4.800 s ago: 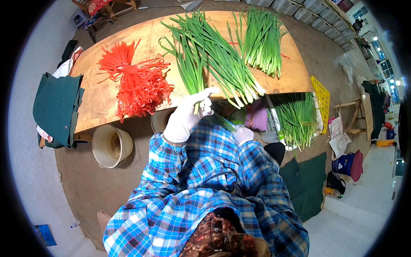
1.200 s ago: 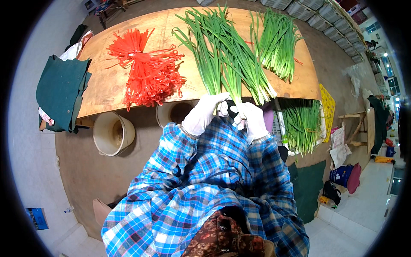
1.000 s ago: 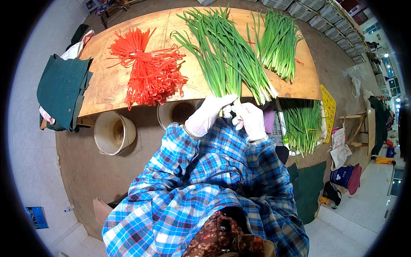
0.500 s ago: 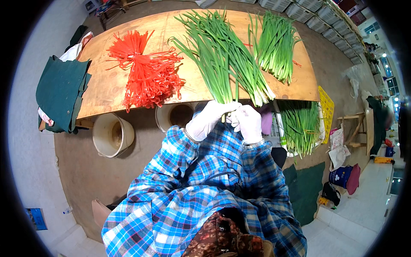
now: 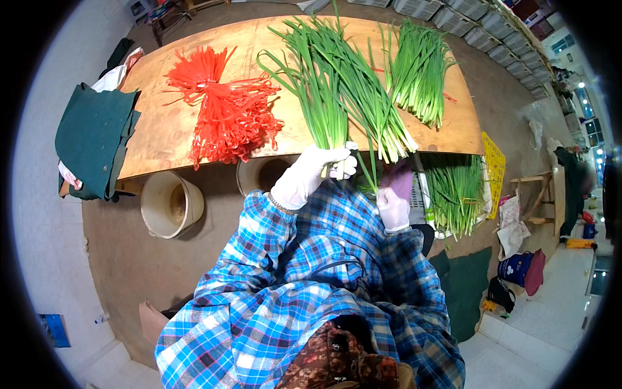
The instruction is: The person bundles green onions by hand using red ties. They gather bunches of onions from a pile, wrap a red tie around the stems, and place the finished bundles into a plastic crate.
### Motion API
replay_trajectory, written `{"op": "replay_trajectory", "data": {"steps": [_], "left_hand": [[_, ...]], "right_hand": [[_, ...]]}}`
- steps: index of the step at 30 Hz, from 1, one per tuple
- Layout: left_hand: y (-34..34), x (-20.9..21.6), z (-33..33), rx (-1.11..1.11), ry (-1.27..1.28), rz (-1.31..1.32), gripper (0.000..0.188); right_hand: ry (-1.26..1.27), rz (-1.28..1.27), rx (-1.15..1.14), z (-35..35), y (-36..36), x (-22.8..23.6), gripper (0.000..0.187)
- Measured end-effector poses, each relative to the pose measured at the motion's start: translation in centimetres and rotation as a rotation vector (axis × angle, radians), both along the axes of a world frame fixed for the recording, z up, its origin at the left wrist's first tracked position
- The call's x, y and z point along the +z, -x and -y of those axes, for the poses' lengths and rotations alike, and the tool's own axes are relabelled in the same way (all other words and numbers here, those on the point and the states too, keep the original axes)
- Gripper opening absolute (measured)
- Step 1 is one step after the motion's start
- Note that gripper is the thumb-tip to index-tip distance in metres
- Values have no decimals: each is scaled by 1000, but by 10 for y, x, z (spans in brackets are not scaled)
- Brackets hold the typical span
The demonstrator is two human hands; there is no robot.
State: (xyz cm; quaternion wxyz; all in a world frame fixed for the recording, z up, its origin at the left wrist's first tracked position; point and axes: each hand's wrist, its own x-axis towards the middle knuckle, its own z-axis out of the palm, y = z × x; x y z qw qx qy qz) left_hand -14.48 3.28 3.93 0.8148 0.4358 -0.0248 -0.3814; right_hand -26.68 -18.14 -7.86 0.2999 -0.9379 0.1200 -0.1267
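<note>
My left hand (image 5: 310,174), in a white glove, is closed round the stems of a bunch of garlic chives (image 5: 324,113) at the table's near edge. The leaves fan away over the wood. My gloved right hand (image 5: 393,209) is lower and to the right, its fingers pinched on the end of a single chive stalk (image 5: 372,167). Against the bunch's right side lies a loose pile of chives (image 5: 382,120), white ends toward me. Farther right rests another bundle of chives (image 5: 418,78), with bits of red tie beside it. Red plastic ties (image 5: 233,123) are heaped to the left.
Below the wooden table (image 5: 155,142) stand a white bucket (image 5: 172,206) and a second bucket (image 5: 249,178). A crate of chives (image 5: 453,194) is at the right, beside a yellow plastic basket (image 5: 495,168). Dark green cloth (image 5: 94,142) drapes the table's left end.
My right hand has moved away from my left, down and to the right, drawing one stalk with it. The left hand still grips the bunch, shifted slightly left.
</note>
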Motion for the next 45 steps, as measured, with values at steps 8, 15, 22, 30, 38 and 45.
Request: {"op": "replay_trajectory", "data": {"steps": [8, 15, 22, 30, 38, 45], "left_hand": [[0, -3, 9, 1, 167, -246, 33], [4, 1, 16, 55, 93, -224, 30], [0, 12, 16, 76, 81, -220, 28], [1, 7, 43, 31, 78, -62, 23], [-11, -12, 34, 98, 212, -230, 25], [-9, 2, 28, 120, 275, -289, 31]], "right_hand": [[490, -969, 167, 95, 38, -92, 23], [-11, 68, -10, -1, -9, 68, 16], [24, 174, -38, -30, -48, 133, 21], [195, 150, 143, -46, -56, 120, 12], [162, 69, -74, -2, -55, 120, 16], [-587, -127, -223, -5, -63, 149, 19]]}}
